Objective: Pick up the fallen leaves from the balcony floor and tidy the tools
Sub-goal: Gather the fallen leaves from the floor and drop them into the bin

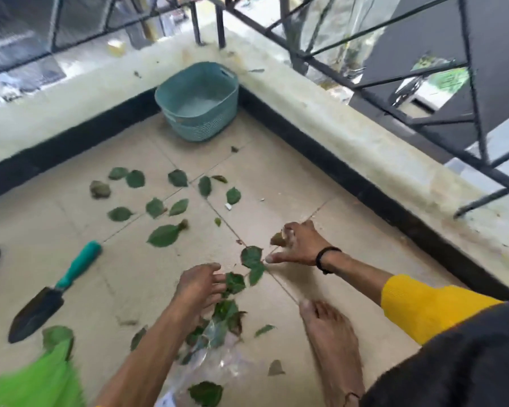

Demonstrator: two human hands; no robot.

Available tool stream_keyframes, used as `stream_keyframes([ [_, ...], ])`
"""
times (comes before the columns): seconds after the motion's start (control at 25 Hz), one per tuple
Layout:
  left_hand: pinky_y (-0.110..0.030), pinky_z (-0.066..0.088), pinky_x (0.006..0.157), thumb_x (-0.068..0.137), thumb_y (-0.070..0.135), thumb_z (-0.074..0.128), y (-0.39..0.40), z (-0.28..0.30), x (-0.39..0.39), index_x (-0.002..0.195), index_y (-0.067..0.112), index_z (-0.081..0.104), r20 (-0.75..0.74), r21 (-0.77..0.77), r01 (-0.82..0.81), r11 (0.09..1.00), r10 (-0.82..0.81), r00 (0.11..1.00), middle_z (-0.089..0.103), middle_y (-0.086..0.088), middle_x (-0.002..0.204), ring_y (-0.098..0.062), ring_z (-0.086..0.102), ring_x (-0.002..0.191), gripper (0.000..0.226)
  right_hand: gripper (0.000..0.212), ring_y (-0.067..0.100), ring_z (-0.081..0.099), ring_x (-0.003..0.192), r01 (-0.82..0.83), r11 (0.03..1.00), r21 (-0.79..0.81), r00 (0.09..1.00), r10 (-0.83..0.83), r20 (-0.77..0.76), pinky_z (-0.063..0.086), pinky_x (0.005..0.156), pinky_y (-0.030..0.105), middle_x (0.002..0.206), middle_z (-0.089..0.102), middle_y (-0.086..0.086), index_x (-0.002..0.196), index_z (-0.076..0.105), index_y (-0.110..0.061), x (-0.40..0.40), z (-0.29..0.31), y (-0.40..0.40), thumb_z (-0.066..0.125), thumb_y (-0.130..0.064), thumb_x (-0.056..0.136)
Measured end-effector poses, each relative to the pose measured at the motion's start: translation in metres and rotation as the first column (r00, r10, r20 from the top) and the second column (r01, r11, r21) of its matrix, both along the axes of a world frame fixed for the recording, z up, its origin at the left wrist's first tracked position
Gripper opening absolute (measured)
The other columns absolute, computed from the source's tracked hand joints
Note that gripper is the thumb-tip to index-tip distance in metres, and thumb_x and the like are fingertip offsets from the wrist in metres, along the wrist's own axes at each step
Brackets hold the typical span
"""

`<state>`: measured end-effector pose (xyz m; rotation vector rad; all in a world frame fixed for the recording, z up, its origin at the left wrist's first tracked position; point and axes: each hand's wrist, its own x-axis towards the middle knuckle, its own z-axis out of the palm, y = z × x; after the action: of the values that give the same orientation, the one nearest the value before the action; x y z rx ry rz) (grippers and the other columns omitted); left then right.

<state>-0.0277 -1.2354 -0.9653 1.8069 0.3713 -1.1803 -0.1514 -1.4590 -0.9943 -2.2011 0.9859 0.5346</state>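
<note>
Both hands work low: left hand point(200, 284) gathers green leaves point(234, 282), right hand point(299, 245) pinches a brownish leaf point(277, 239); many leaves and the teal-handled trowel point(53, 292) remain.

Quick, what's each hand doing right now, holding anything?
Left hand: open, fingers touching the green leaves by the clear plastic bag.
Right hand: pinching a brownish leaf.
</note>
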Motion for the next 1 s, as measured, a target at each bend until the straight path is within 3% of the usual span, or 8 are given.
stream_keyframes([
  [0.12,-0.026,0.052,0.06,0.105,0.011,0.041,0.006,-0.01,-0.003,0.111,0.012,0.065,0.024,-0.009,0.015,1.0,-0.015,1.0,0.072,-0.009,0.093,-0.022,0.066,0.078,0.024,0.106,0.02,0.047,0.109,-0.101,0.995,-0.021,0.991,0.103,0.08,0.052,0.092,0.039,0.12,0.036,-0.002,0.129,0.048,-0.035,0.021,-0.017,0.026,0.076,-0.086,0.041],
  [0.24,-0.027,0.05,0.064,0.105,0.011,0.039,0.004,-0.02,-0.004,0.119,0.013,0.064,0.042,0.0,0.09,0.996,-0.09,0.995,0.068,-0.008,0.097,-0.02,0.062,0.08,0.028,0.113,0.02,0.039,0.11,-0.427,0.894,-0.138,0.902,0.431,0.0,0.053,0.083,0.041,0.123,0.031,-0.002,0.137,0.036,-0.045,0.041,-0.03,0.047,0.078,-0.083,0.039],
  [0.32,-0.026,0.046,0.063,0.106,0.012,0.038,0.002,-0.021,-0.007,0.116,0.017,0.064,0.031,0.01,0.145,0.989,-0.145,0.989,0.063,-0.002,0.089,-0.016,0.056,0.076,0.028,0.103,0.019,0.037,0.106,-0.569,0.807,-0.162,0.82,0.572,-0.027,0.053,0.077,0.039,0.123,0.031,-0.001,0.136,0.036,-0.042,0.046,-0.036,0.057,0.082,-0.074,0.049],
  [0.4,-0.029,0.044,0.067,0.106,0.013,0.038,-0.001,-0.024,-0.009,0.108,0.022,0.066,0.033,0.032,0.182,0.983,-0.183,0.983,0.059,0.001,0.084,-0.014,0.052,0.074,0.03,0.077,0.02,0.042,0.101,-0.59,0.79,-0.167,0.799,0.601,0.022,0.053,0.076,0.039,0.12,0.036,0.001,0.13,0.044,-0.034,0.046,-0.039,0.063,0.082,-0.059,0.067],
  [0.6,-0.034,0.042,0.07,0.104,0.017,0.045,-0.004,-0.033,-0.011,0.109,0.021,0.068,0.021,0.056,0.145,0.988,-0.146,0.989,0.059,-0.003,0.083,-0.018,0.051,0.077,0.023,0.015,0.026,0.056,0.094,-0.508,0.854,-0.112,0.833,0.52,0.186,0.047,0.074,0.034,0.111,0.05,0.005,0.103,0.064,-0.015,0.047,-0.048,0.071,0.066,-0.022,0.09],
  [0.8,-0.033,0.049,0.075,0.102,0.012,0.054,-0.002,-0.031,-0.008,0.092,0.008,0.07,0.026,-0.007,-0.042,0.999,0.042,0.999,0.068,-0.009,0.084,-0.022,0.058,0.078,0.019,0.012,0.011,0.062,0.082,-0.273,0.962,0.0,0.931,0.264,0.253,0.037,0.059,0.008,0.093,0.071,0.0,0.095,0.074,-0.015,0.048,-0.03,0.063,0.075,-0.023,0.086],
  [0.88,-0.03,0.055,0.071,0.102,0.019,0.057,0.002,-0.025,-0.003,0.089,0.008,0.071,0.071,-0.014,-0.117,0.993,0.118,0.991,0.073,-0.008,0.085,-0.02,0.065,0.074,0.022,0.011,0.01,0.07,0.075,-0.117,0.983,0.141,0.952,0.071,0.297,0.051,0.062,0.013,0.086,0.074,-0.002,0.093,0.075,-0.014,0.05,-0.008,0.054,0.079,-0.021,0.084],
  [1.0,-0.033,0.06,0.072,0.096,0.031,0.066,0.003,-0.017,0.006,0.09,0.006,0.07,0.015,-0.098,-0.287,0.953,0.289,0.957,0.071,-0.008,0.078,-0.018,0.063,0.063,0.027,0.014,0.018,0.076,0.075,0.015,0.909,0.417,0.904,-0.191,0.384,0.062,0.07,0.029,0.087,0.076,0.008,0.092,0.073,-0.004,0.059,0.035,0.052,0.08,-0.01,0.082],
])
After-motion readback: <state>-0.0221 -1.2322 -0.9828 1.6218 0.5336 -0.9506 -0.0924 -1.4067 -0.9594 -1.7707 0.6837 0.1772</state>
